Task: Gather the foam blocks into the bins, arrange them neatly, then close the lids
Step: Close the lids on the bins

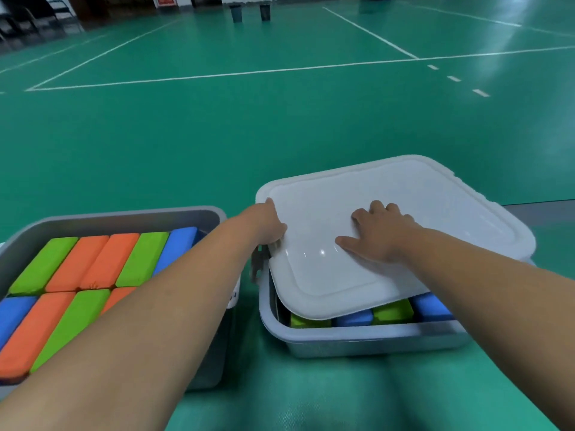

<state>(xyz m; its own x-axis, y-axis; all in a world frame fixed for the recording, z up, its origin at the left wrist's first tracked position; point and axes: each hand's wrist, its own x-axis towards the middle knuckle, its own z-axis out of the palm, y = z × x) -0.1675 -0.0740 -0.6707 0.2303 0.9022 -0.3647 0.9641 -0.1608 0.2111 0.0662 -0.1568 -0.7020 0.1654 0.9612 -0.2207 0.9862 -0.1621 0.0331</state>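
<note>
Two grey bins sit side by side on the green floor. The left bin (pixel 130 217) is uncovered and packed with rows of green, orange and blue foam blocks (pixel 102 265). A white lid (pixel 420 213) lies askew and tilted on the right bin (pixel 357 335); green and blue blocks (pixel 392 312) show in the gap under its near edge. My left hand (pixel 267 222) grips the lid's left edge. My right hand (pixel 382 231) rests flat on top of the lid, fingers spread.
Green sports floor with white court lines stretches ahead. Two dark buckets (pixel 250 12) stand far off at the back. Chairs (pixel 28 23) line the far left wall. A grey latch (pixel 256 265) hangs on the right bin's left side.
</note>
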